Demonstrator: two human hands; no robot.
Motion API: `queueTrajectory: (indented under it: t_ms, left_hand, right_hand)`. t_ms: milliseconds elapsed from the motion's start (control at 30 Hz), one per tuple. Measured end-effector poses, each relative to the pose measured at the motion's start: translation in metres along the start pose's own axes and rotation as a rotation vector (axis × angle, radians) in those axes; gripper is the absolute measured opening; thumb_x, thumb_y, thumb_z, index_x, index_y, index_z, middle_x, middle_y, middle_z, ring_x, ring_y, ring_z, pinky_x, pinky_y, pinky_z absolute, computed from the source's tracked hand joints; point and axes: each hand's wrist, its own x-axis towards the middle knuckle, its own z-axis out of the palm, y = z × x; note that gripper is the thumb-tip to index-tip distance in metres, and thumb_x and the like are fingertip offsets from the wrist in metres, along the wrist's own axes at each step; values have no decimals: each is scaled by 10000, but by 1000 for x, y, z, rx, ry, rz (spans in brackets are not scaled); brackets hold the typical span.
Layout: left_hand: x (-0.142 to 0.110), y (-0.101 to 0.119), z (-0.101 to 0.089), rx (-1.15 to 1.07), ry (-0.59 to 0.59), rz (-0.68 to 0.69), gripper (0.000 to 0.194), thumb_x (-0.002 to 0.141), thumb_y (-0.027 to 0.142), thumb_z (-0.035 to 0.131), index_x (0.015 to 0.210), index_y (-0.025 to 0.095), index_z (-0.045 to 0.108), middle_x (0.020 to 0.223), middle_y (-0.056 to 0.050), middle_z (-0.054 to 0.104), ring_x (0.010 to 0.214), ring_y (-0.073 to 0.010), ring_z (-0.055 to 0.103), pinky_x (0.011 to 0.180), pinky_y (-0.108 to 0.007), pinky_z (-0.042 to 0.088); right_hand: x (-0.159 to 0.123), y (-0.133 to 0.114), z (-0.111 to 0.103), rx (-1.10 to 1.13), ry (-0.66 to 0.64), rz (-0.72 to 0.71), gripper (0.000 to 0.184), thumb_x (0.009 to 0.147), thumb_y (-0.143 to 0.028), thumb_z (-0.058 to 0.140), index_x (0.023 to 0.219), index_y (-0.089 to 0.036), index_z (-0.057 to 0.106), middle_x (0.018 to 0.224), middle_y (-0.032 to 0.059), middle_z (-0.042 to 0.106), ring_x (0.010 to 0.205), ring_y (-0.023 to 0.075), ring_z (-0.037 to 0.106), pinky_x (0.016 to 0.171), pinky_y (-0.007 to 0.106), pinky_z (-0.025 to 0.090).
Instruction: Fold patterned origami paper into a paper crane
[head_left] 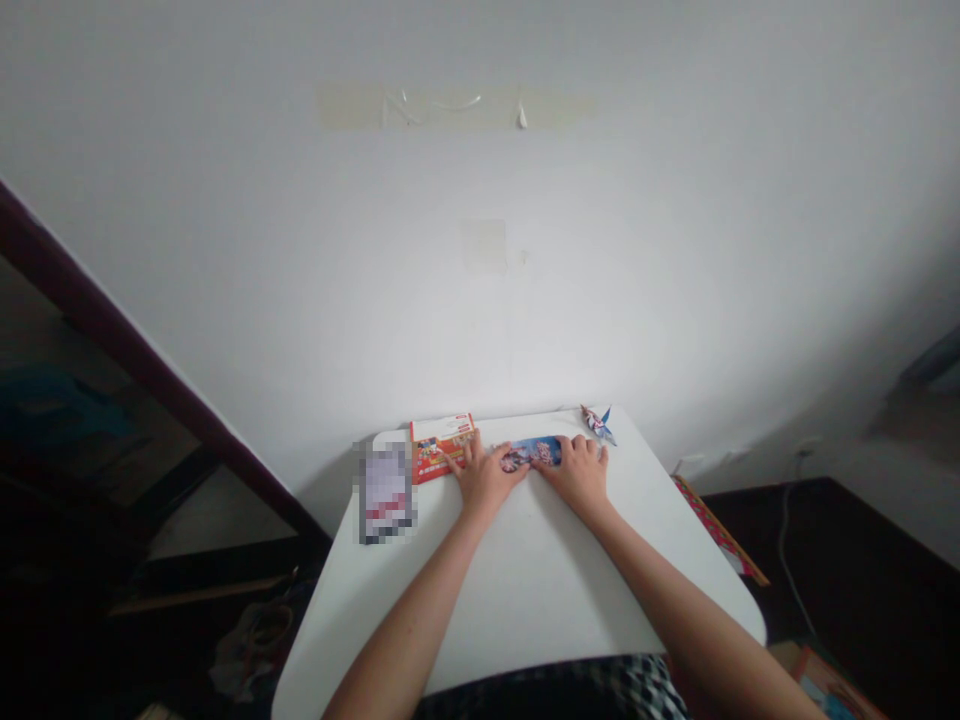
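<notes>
A narrow strip of folded paper (532, 453), printed in blue with a pink and white picture, lies flat near the back of the white table. My left hand (486, 478) holds its left end down with thumb and forefinger, the other fingers spread towards the box beside it. At the right end my right hand (581, 478) grips the strip, fingers bent over it and thumb along the near edge. Just beyond the right hand lies a small folded paper figure (598, 424) with pointed blue and white tips. What lies under my fingers is hidden.
A red and white box (439, 455) sits left of the strip. Beside it lies a blurred, phone-like flat object (386, 492) with a dark edge. The white table (540, 600) meets a pale wall (510, 330). A cable (784, 530) hangs at the right.
</notes>
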Motion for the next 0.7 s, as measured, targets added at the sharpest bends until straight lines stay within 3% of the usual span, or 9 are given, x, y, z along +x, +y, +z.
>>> queueTrajectory:
  t_ms: [167, 333, 700]
  left_hand:
    - [0, 0, -3, -14, -31, -4, 553, 750, 645, 762, 1243, 396, 750, 1572, -81, 511, 1478, -418, 359, 1221, -749, 96]
    - [1, -2, -1, -16, -34, -11, 548, 747, 645, 763, 1242, 410, 750, 1624, -75, 443, 1488, -429, 359, 1224, -753, 90]
    - [1, -3, -1, -2, -39, -4, 554, 767, 667, 725, 1258, 410, 741, 1646, -61, 417, 1498, -446, 341, 1208, -775, 91]
  right_hand:
    - [3, 7, 2, 53, -12, 19, 692, 899, -673, 617, 1429, -236, 527, 1273, 155, 611, 1210, 321, 509, 1096, 464, 296]
    - [5, 17, 3, 108, -13, 46, 704, 881, -618, 673, 1448, -229, 524, 1326, 161, 578, 1268, 324, 488, 1073, 419, 346]
    - [12, 30, 5, 210, -84, 94, 624, 880, -476, 692, 1440, -236, 554, 1393, 161, 539, 1347, 335, 450, 1091, 438, 382]
